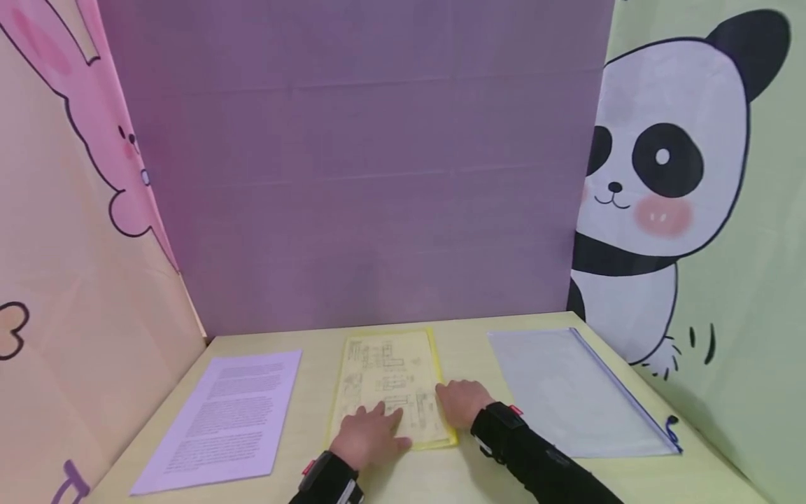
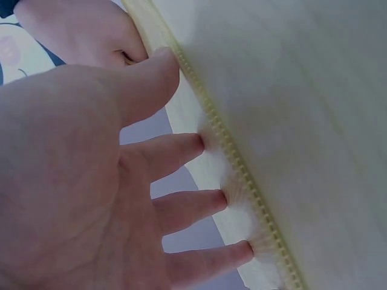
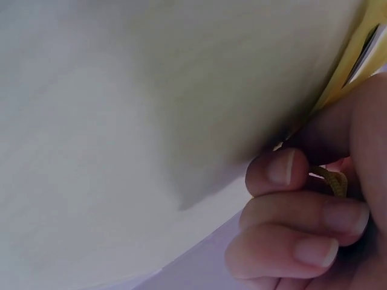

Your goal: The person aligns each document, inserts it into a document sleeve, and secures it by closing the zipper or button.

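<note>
The left hand's (image 1: 368, 434) grip is loose: fingers (image 2: 181, 208) spread nearly straight, their tips pressing the zip edge of the yellow pouch (image 1: 390, 386), with nothing clasped. The right hand's (image 1: 462, 400) grip is tighter; in the right wrist view its curled fingers (image 3: 296, 208) pinch a small yellow cord (image 3: 331, 179) at the pouch's right edge.

From left to right on the pale surface (image 1: 466, 346) lie three flat things. One printed sheet (image 1: 223, 420) sits at the left, well apart from the hands. The one yellow pouch lies in the middle, lengthwise away from the person, with a page of drawings showing through it; both hands rest on its near end, the left hand on the lower left part, the right hand at the lower right edge. One clear pouch (image 1: 579, 392) with a blue zip lies at the right, near the right forearm but apart from it.

Behind the surface stand three panels: one with a pink rabbit (image 1: 75, 98) at the left, one plain purple (image 1: 365, 175) in the middle, one with a panda (image 1: 655, 189) at the right.
</note>
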The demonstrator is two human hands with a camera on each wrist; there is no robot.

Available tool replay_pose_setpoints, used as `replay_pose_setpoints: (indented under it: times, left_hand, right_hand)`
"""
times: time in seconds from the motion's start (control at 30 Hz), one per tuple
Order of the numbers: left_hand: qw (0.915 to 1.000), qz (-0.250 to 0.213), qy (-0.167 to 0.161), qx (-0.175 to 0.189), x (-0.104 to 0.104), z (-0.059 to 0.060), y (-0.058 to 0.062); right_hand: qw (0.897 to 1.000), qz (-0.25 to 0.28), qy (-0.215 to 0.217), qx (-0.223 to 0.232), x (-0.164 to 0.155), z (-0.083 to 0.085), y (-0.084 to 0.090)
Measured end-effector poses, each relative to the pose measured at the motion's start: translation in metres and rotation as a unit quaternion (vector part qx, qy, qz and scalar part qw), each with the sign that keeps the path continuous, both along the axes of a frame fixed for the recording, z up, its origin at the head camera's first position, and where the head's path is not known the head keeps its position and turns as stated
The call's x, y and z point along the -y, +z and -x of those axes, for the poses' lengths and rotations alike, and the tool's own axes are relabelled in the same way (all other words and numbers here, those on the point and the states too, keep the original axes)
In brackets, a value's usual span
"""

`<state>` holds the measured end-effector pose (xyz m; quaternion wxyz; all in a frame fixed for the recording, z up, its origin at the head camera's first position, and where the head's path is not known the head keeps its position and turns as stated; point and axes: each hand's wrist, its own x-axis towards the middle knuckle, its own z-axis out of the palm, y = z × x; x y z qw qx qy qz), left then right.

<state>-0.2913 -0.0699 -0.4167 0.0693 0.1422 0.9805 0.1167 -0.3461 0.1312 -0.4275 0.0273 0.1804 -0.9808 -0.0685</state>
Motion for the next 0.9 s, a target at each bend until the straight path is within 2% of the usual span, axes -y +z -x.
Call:
replay_pose_setpoints:
  times: [0.2,0.47,0.9]
  left_hand:
    - [1.0,0.002,-0.004,-0.007,-0.001,0.001,0.0]
    - [0.9992,0.04,-0.005,-0.008,-0.003,0.002,0.002]
    - [0.9992,0.039,0.0,-0.006,-0.002,0.001,0.003]
  right_hand:
    - [1.0,-0.004,0.01,-0.002,-0.005,0.004,-0.006]
    - [1.0,0.0,0.021,-0.005,-0.009,-0.004,-0.004]
    - [0.999,0.006,0.035,0.04,-0.013,-0.01,-0.003]
